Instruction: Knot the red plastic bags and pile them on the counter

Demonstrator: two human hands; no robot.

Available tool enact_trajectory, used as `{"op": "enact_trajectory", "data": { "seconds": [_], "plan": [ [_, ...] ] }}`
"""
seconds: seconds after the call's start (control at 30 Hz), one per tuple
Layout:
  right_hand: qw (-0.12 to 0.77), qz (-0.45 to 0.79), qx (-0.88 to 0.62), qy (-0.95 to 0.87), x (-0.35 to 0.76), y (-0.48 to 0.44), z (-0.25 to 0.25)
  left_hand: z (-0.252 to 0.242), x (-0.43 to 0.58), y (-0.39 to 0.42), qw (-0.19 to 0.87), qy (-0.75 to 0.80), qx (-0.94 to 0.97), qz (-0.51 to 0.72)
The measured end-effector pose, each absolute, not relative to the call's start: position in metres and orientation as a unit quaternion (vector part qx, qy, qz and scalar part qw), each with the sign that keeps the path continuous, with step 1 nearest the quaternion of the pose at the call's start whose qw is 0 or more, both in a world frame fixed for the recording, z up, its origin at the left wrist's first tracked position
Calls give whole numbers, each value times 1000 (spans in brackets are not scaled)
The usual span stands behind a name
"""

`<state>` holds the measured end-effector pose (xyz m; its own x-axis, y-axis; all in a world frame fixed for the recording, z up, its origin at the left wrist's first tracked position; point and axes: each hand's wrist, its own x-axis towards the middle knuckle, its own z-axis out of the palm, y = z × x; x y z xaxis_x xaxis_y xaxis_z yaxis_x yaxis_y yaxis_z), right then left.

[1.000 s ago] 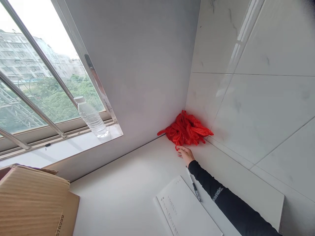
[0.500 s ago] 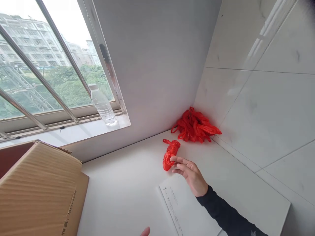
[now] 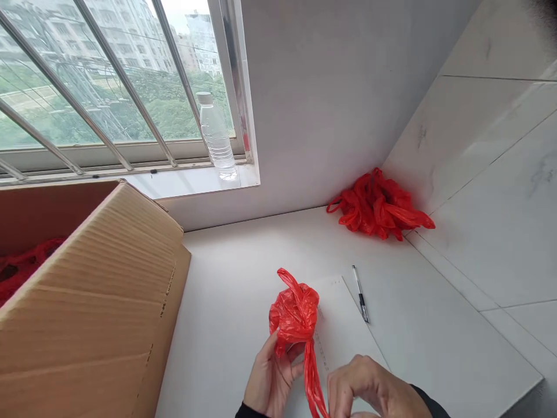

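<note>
A sec ago the R hand (image 3: 374, 389) was stretched out to the pile of red bags (image 3: 378, 206) in the corner. Half a sec ago it was back w/ one red bag (image 3: 296, 310) at its fingertips. Now that bag is close in, low over the sheet of paper (image 3: 343, 331). The L hand (image 3: 270, 380), only a fingertip at the frame's edge before, has come up and cups the bunched part. The R hand has gone from a loose fingertip hold to a pinch on the twisted tail below. The pen (image 3: 360, 302), covered by the arm half a sec ago, shows again. The person's head has dipped and turned left, so the cardboard box (image 3: 96, 302) now shows its inside.
</note>
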<state>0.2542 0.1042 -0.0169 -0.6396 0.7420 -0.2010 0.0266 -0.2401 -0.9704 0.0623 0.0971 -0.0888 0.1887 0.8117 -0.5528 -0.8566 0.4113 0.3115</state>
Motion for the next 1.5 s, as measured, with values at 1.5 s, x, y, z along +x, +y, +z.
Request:
{"op": "enact_trajectory", "data": {
  "seconds": [1.5],
  "plan": [
    [299, 772, -373, -419, 225, 150, -50, -67, 65, 79, 694, 444, 274, 497]
  ]
}}
